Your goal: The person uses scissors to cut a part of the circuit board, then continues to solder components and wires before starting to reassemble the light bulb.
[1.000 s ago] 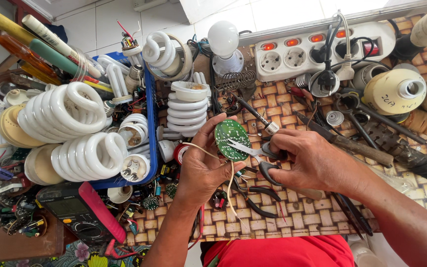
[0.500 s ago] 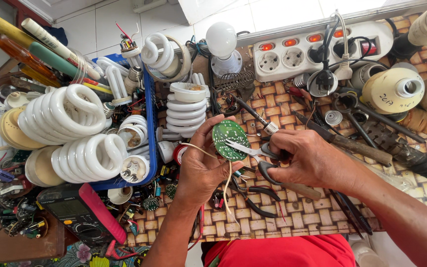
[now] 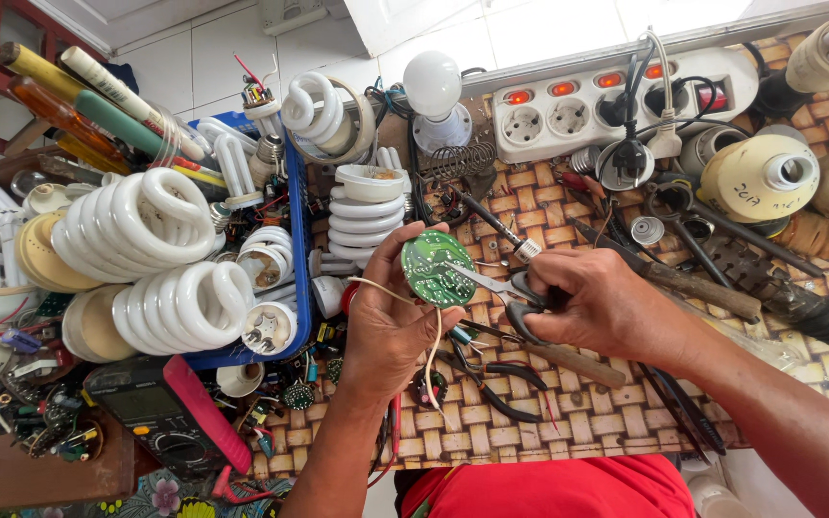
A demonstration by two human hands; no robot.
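My left hand (image 3: pixel 390 321) holds a small round green circuit board (image 3: pixel 437 268) upright over the woven table, with pale wires (image 3: pixel 431 357) hanging from it. My right hand (image 3: pixel 599 305) grips a pair of small metal scissors (image 3: pixel 493 284) by the dark handles. The blade tips rest against the board's right side.
A blue tray (image 3: pixel 301 259) at left holds several white spiral lamps (image 3: pixel 136 225). A white power strip (image 3: pixel 626 96) with lit switches lies at the back. Pliers (image 3: pixel 496 379), screwdrivers, lamp bases and a multimeter (image 3: pixel 160 412) with a red edge crowd the woven mat (image 3: pixel 578 422).
Both hands stay nearly still. The scissors' tips have shifted slightly against the green board.
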